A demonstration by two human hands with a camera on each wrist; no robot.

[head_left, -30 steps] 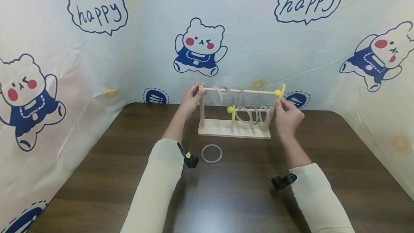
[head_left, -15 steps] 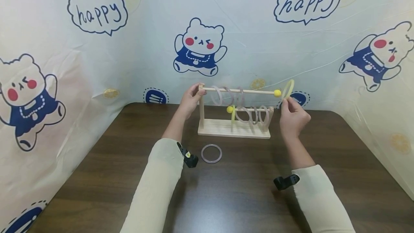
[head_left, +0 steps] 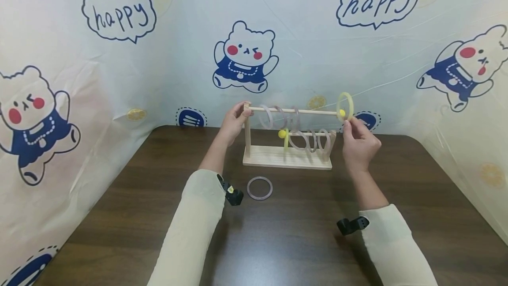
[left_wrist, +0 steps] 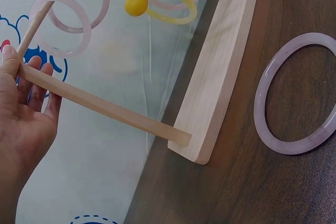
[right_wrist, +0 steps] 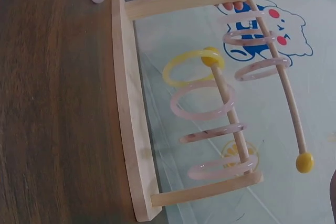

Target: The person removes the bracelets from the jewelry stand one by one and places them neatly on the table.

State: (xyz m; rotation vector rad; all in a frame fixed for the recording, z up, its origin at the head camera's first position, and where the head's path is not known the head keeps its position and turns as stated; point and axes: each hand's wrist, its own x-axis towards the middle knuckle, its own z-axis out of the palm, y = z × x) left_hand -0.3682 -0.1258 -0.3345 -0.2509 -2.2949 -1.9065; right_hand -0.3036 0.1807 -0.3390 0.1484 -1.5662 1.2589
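The left hand (head_left: 233, 122) (left_wrist: 26, 108) holds the top of the taller post (left_wrist: 100, 102) on a wooden stand (head_left: 287, 158) (right_wrist: 131, 108). Between thumb and fingertips, the right hand (head_left: 360, 144) pinches a yellow-green ring (head_left: 351, 106), which overlaps the upper rod's yellow ball (head_left: 342, 113) in the head view. No ring shows around that ball (right_wrist: 304, 162) in the right wrist view. Three pale pink-purple rings hang on the upper rod (right_wrist: 289, 93). The lower rod (right_wrist: 239, 140) carries a yellow ring (right_wrist: 173, 66) near its ball and three pinkish rings.
A loose lilac ring (head_left: 259, 188) (left_wrist: 265, 93) lies flat on the dark wooden table (head_left: 285, 233) in front of the stand. Behind the table hangs a cloth backdrop (head_left: 309, 65) printed with bears and lettering. Black cameras sit at both wrists.
With the yellow-green ring, the right hand first moved right, away from the upper rod's ball; the ring then came back left and now overlaps the ball. The left hand and stand have stayed put.
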